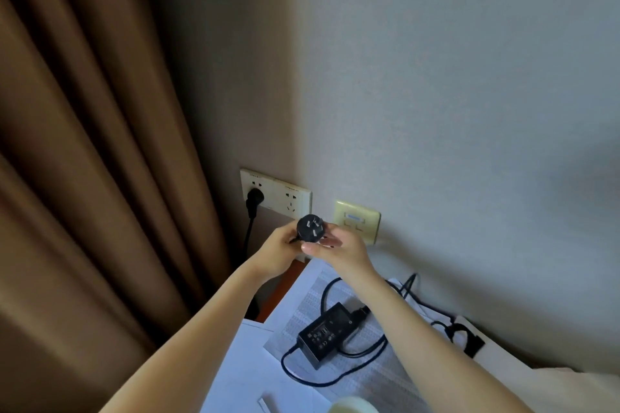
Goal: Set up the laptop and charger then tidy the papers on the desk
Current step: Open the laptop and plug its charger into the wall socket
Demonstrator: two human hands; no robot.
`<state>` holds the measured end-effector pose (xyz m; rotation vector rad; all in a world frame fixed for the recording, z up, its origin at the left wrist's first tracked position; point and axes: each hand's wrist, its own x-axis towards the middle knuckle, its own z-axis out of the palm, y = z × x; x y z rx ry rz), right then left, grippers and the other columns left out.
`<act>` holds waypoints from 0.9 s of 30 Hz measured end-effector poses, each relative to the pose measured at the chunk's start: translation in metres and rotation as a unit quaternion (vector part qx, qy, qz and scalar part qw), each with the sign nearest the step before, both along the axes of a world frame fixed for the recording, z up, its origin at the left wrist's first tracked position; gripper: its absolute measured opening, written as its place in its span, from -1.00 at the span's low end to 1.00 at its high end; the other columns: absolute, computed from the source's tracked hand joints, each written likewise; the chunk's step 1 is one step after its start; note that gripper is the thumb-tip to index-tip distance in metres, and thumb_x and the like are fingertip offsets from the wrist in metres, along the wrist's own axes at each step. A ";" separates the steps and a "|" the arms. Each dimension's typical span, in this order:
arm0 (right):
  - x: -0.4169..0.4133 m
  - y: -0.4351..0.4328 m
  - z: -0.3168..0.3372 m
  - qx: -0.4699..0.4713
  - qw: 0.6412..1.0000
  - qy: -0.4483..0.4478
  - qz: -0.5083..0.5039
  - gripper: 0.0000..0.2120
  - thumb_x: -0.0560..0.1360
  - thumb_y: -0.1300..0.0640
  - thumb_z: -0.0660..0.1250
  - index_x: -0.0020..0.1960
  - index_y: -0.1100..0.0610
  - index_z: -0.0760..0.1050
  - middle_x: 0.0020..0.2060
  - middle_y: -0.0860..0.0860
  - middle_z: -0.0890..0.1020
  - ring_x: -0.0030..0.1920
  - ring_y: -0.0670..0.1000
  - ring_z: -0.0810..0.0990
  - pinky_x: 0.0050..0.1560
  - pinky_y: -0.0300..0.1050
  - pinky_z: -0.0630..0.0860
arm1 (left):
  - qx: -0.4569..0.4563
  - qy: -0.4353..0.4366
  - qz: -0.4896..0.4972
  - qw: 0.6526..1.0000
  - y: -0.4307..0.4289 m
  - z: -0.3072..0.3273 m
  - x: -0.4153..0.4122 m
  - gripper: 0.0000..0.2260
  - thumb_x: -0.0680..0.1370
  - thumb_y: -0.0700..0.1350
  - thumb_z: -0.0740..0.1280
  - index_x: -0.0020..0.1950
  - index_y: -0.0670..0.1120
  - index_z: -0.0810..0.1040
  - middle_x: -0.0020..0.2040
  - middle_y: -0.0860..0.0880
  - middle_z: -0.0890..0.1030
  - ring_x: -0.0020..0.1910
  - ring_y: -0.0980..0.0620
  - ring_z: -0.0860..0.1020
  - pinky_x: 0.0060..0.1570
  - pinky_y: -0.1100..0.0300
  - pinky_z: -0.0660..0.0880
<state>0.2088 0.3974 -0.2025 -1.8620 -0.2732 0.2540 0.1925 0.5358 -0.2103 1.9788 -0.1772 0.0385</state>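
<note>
Plug [310,228] of the charger is up in the air, close to the wall. Its metal pins face the camera. Both hands hold it. The left hand [278,251] has its fingers curled round the left side of the plug. The right hand [339,248] pinches the right side, with its thumb [310,248] under the plug and its fingers bent.

The plug is just below the white wall socket [292,199], near the free holes on the right. Another black plug [254,198] sits in the left holes.

The charger box [330,332] lies on the papers [248,362] on the desk, and its cable [283,362] loops around it. The box has white marks on top, maybe a label, but they are too small to read.
</note>
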 end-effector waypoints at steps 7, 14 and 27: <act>0.006 0.019 -0.023 0.068 0.996 -0.031 -0.049 -0.65 0.29 0.21 0.54 -0.01 -0.08 0.56 -0.09 -0.14 0.63 0.02 -0.10 0.55 0.02 -0.29 0.45 | 0.030 0.004 -0.019 0.999 0.016 -0.010 0.010 -0.71 0.57 -0.35 0.23 0.28 -0.17 0.46 0.07 0.04 0.54 0.00 0.32 0.50 -0.02 0.58 0.37; 0.028 0.053 -0.023 0.109 0.990 0.052 -0.074 -0.91 0.36 0.14 0.50 -0.19 0.03 0.60 -0.32 -0.04 0.66 -0.20 -0.03 0.65 -0.17 -0.24 0.58 | -0.049 0.038 0.144 0.988 0.024 -0.032 0.021 -0.91 0.60 -0.20 0.22 0.06 -0.16 0.35 -0.06 -0.08 0.57 -0.21 0.11 0.59 -0.13 0.35 0.53; 0.071 0.095 -0.050 0.138 0.941 0.237 -0.197 -0.73 0.31 0.04 0.53 -0.32 0.16 0.49 -0.41 0.04 0.61 -0.37 -0.04 0.59 -0.35 -0.23 0.39 | -0.036 0.127 0.234 0.963 0.046 -0.045 0.057 -0.82 0.59 -0.08 0.26 -0.02 -0.19 0.53 -0.26 -0.06 0.58 -0.41 0.10 0.50 -0.41 0.32 0.43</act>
